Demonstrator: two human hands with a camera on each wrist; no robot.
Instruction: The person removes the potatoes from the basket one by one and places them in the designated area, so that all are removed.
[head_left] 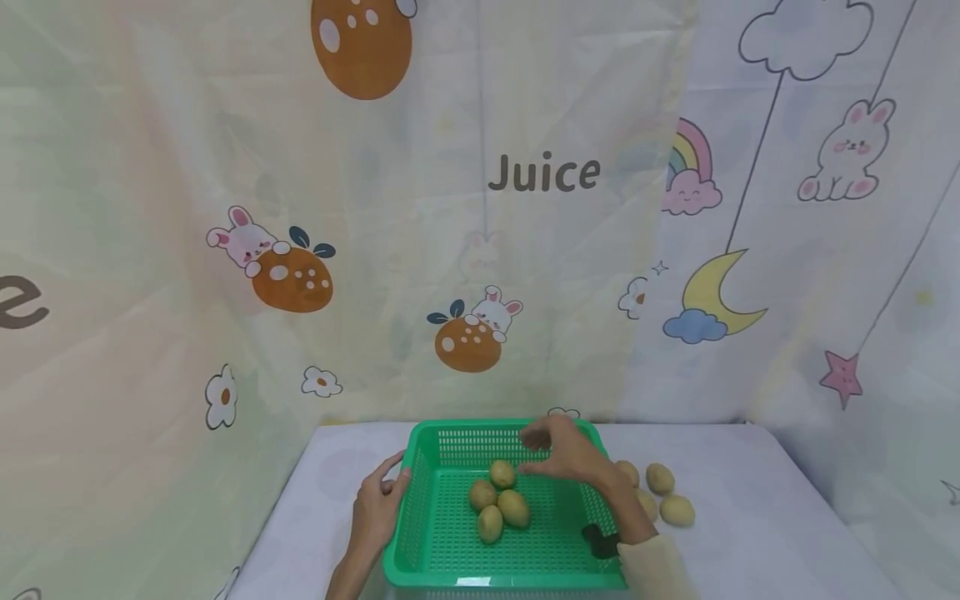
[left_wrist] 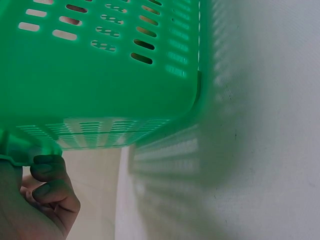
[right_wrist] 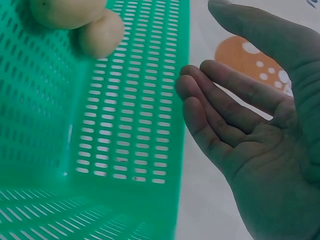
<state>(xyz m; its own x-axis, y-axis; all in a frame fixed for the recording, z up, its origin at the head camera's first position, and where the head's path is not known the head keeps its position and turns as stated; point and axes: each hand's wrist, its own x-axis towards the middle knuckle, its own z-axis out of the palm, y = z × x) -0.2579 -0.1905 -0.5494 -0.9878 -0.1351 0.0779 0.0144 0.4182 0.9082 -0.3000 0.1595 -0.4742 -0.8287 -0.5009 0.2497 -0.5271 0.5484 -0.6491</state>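
A green plastic basket (head_left: 555, 571) with slotted walls stands on the table. Several potatoes (head_left: 513, 508) lie grouped on its floor, and two of them (right_wrist: 101, 33) show in the right wrist view. My left hand (head_left: 375, 508) grips the basket's left rim; in the left wrist view its fingers (left_wrist: 55, 192) curl under the rim's edge. Over the far right part of the basket is my right hand (head_left: 566, 450), holding nothing. Its palm faces the camera in the right wrist view, with the thumb spread away from the relaxed fingers.
Several more potatoes (head_left: 677, 510) lie on the white-covered table (head_left: 750, 550) right of the basket, partly hidden by my right forearm. A printed curtain (head_left: 405, 183) hangs behind the table. A small dark object (head_left: 600, 542) shows by my right wrist.
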